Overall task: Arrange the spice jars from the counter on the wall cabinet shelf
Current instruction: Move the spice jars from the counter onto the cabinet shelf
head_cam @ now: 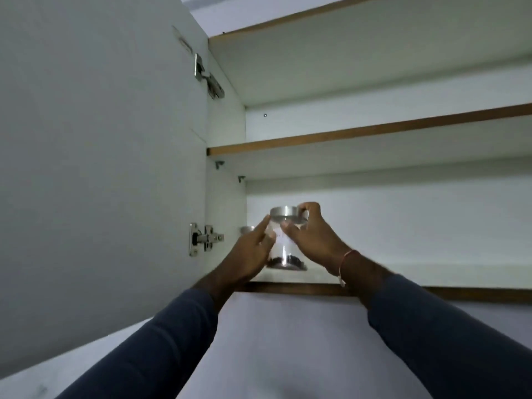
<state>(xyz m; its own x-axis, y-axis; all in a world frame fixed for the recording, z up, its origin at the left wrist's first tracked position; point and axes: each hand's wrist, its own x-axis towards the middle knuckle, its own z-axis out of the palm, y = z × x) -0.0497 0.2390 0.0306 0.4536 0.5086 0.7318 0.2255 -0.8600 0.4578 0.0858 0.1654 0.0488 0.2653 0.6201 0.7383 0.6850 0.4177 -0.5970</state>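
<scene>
Progress looked partial, judging by what the cabinet showed: one jar (283, 246) stood on the lowest shelf (403, 272), toward its left end and close to the front edge, and the metal top of a second jar (247, 229) peeped out just behind and to the left, the rest of it hidden by the left hand (250, 251). So at least two jars seemed to be up, and the one in the hands was probably being set down or nudged into line, not yet let go. How many were left on the bench could not be told, since the bench was out of view. The rest of the lowest shelf, out to the right, was bare, and the upper shelf (374, 133) showed nothing from below. The right hand (313, 240) held the jar, fingers curled over the rim of its lid (283, 211) and thumb pressed on the glass just under it. The left hand lay flat against the jar's left side with straight fingers, steadying and not gripping. The jar was clear glass, upright, with a round brushed-metal lid and only a thin layer of something dark at the bottom. The cabinet door (100, 168) stood swung wide to the left
</scene>
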